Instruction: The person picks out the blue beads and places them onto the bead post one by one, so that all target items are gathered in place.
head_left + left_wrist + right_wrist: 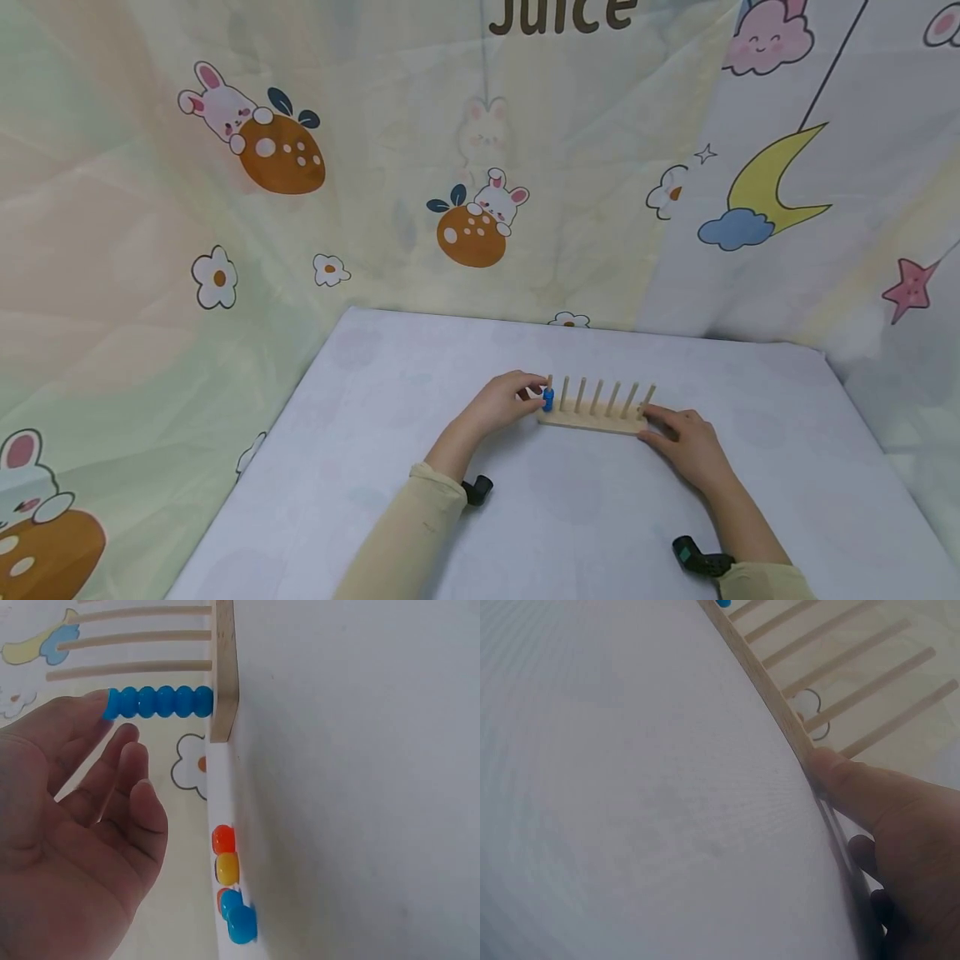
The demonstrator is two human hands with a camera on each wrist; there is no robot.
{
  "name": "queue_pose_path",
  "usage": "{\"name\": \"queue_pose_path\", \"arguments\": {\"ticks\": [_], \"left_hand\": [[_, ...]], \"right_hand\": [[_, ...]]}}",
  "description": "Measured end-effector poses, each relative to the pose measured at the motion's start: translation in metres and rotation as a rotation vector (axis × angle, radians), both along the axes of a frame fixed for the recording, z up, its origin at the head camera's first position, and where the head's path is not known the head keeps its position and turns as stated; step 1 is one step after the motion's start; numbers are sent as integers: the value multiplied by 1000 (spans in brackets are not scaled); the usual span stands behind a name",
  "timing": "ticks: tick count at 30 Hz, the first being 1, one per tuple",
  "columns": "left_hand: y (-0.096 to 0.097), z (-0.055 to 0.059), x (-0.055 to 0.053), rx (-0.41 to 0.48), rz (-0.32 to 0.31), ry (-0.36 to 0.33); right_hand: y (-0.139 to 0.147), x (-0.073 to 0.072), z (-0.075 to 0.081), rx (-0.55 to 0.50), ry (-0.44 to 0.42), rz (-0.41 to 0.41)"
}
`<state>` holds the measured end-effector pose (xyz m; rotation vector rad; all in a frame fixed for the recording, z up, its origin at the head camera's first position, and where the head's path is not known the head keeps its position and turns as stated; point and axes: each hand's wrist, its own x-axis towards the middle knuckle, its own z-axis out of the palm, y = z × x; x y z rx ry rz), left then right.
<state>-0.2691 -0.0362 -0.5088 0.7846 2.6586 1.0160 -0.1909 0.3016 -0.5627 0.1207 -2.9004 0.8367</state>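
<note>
A wooden peg rack (592, 423) stands on the table with a row of upright pegs. Its leftmost peg carries a stack of blue beads (165, 701), while the other pegs are bare. At the top of that stack my left hand (504, 402) has its thumb and index fingertips around the uppermost blue bead (112, 704); its other fingers curve loosely below in the left wrist view. My right hand (692, 446) grips the rack's right end, the thumb (840, 776) against the base and the other fingers partly hidden behind it.
Loose beads lie beyond the left hand in the left wrist view: a red bead (223, 840), a yellow bead (227, 868) and blue beads (241, 925). A white cloth covers the table (585, 517). A printed curtain (390, 167) hangs behind it.
</note>
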Motion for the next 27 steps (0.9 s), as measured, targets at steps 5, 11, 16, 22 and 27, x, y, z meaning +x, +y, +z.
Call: {"name": "queue_pose_path", "arguments": {"ticks": [5, 11, 16, 22, 27], "left_hand": [[-17, -10, 4, 41, 57, -8], [-48, -14, 10, 106, 137, -53], [-69, -18, 10, 119, 220, -91], [-82, -29, 7, 79, 252, -96], [-85, -35, 6, 48, 221, -94]], "right_hand": [[-1, 0, 1, -2, -4, 1], [-1, 0, 1, -1, -7, -2], [-1, 0, 0, 2, -9, -1], [0, -1, -1, 4, -24, -12], [0, -1, 0, 6, -20, -11]]}}
